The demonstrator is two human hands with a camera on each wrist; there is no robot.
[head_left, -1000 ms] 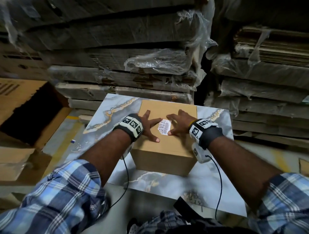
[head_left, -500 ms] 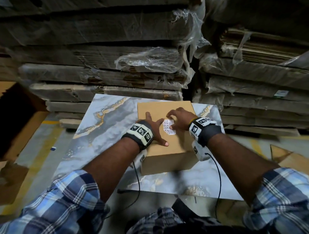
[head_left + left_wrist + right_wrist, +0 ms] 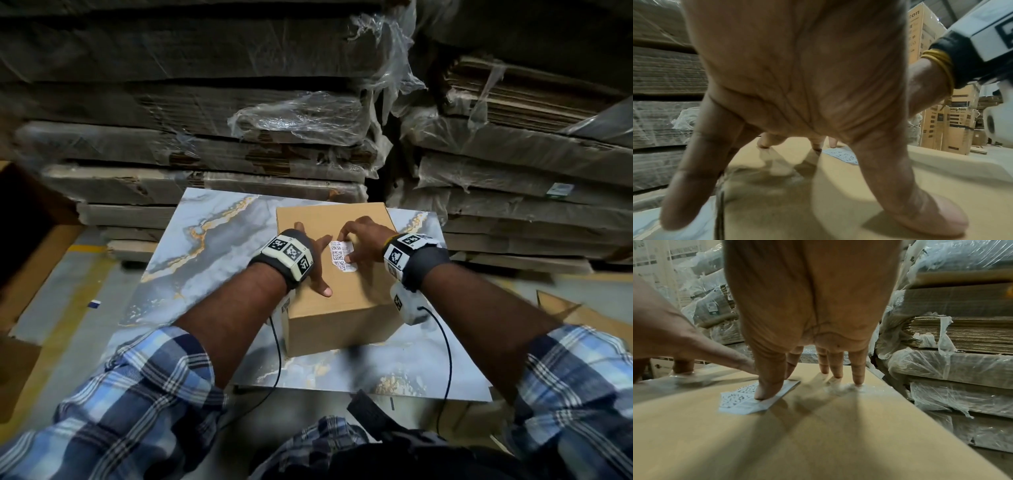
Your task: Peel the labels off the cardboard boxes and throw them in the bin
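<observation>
A plain cardboard box stands on a marble-patterned slab. A small white label printed with codes is stuck on its top. My left hand lies spread on the box top just left of the label, fingers straight and pressing down. My right hand is over the label's right side. In the right wrist view its thumb presses on the label, the index fingertip sits at the far edge, and the other fingertips touch the box. The label lies almost flat.
The slab rests low on the floor. Tall stacks of flattened cardboard in plastic wrap rise right behind it, and more on the right. An open dark carton sits at the left; cardboard scraps lie at the right.
My right hand has shifted from beside the label onto it, thumb on its right side and index bent to its top edge. The left hand has stayed spread on the box.
</observation>
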